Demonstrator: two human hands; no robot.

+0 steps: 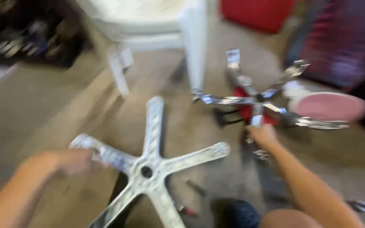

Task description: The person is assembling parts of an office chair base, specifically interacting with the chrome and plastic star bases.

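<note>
The left hand (74, 161) closes around one arm of the dull silver five-armed metal chair base (148, 166); its fingers wrap the arm near the tip, though motion blur hides how tightly they press. The right hand (263, 136) reaches forward to the shiny chrome five-armed chair base (256, 101), its fingertips touching the nearest chrome arm; whether they pinch it or only rest on it, I cannot tell.

To handle this well, I judge each grip should sit closer to the hub than the tip, so the bases do not swing, and the chrome arm needs a full wrap before any pull, since polished metal slips.

From the left fingers, the dull base's hub lies at about three o'clock, its other arms fanning to twelve, two, five and seven. From the right fingers, the chrome hub lies at twelve o'clock, just beyond them, over a red part. A pink round seat (330, 106) lies at two o'clock, a white plastic chair (191, 38) at eleven.
</note>
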